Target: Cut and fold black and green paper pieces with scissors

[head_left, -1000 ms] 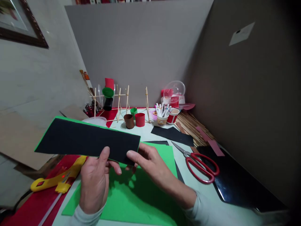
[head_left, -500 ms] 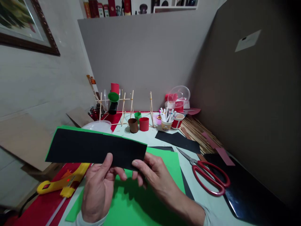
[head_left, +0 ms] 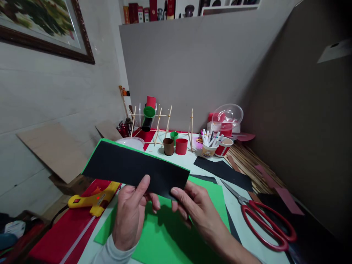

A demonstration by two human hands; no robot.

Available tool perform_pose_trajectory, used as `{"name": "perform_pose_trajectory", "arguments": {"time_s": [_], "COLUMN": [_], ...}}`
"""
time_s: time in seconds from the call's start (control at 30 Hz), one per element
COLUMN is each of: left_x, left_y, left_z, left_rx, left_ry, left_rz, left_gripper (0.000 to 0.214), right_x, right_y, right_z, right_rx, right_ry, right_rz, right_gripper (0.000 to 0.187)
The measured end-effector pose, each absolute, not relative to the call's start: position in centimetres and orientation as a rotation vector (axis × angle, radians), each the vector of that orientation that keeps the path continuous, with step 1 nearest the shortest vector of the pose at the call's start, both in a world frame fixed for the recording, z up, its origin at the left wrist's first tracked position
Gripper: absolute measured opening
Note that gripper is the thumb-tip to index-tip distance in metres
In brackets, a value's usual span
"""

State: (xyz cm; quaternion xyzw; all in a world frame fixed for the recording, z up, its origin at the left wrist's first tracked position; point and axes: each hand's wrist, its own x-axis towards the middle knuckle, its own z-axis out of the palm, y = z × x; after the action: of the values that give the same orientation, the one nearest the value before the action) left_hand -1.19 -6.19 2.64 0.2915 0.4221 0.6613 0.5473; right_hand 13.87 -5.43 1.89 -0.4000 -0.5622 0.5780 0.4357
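Observation:
A black strip of craft paper (head_left: 132,165), with a green edge showing along its top, is held up in front of me and slopes down to the right. My left hand (head_left: 132,212) grips its lower edge near the middle, thumb on the black face. At the right end, my right hand (head_left: 195,205) pinches the corner between thumb and fingers. Fingers behind the strip are partly hidden. Below both hands lies a large green sheet (head_left: 170,234) on the table.
Red-handled scissors (head_left: 266,223) lie at right beside black paper scraps (head_left: 222,170) and thin wooden sticks (head_left: 255,165). A yellow glue gun (head_left: 96,200) rests at left. Behind stand paper cups (head_left: 181,146), a stick frame (head_left: 167,121) and a tub of markers (head_left: 209,149).
The camera view has turned left, so everything appears farther right. The strip now tilts more, its right end lower. Both hands keep their hold.

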Motion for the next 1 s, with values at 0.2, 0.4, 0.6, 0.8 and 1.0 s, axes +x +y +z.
{"name": "perform_pose_trajectory", "arguments": {"time_s": [0.2, 0.4, 0.6, 0.8, 1.0], "left_x": [-1.5, -1.4, -1.2, -1.3, -1.2], "left_y": [-6.0, -5.7, -5.6, -5.6, -5.8], "left_z": [2.0, 1.9, 2.3, 2.1, 2.2], "left_rx": [0.693, 0.647, 0.585, 0.608, 0.592], "left_ry": [1.127, 1.275, 1.250, 1.275, 1.320], "left_rz": [1.459, 1.435, 1.543, 1.550, 1.499], "left_gripper": [0.050, 0.063, 0.059, 0.061, 0.061], "right_x": [14.1, 14.5, 15.0, 14.7, 13.9], "right_y": [-5.0, -4.8, -4.2, -5.0, -5.5], "right_z": [1.5, 1.6, 1.9, 2.4, 1.9], "right_rx": [-0.924, -0.825, -0.681, -0.724, -0.683], "right_ry": [-1.388, -1.321, -1.165, -1.347, -1.359], "right_rz": [1.570, 1.696, 1.779, 1.738, 1.719], "right_gripper": [0.038, 0.032, 0.044, 0.035, 0.032]}}
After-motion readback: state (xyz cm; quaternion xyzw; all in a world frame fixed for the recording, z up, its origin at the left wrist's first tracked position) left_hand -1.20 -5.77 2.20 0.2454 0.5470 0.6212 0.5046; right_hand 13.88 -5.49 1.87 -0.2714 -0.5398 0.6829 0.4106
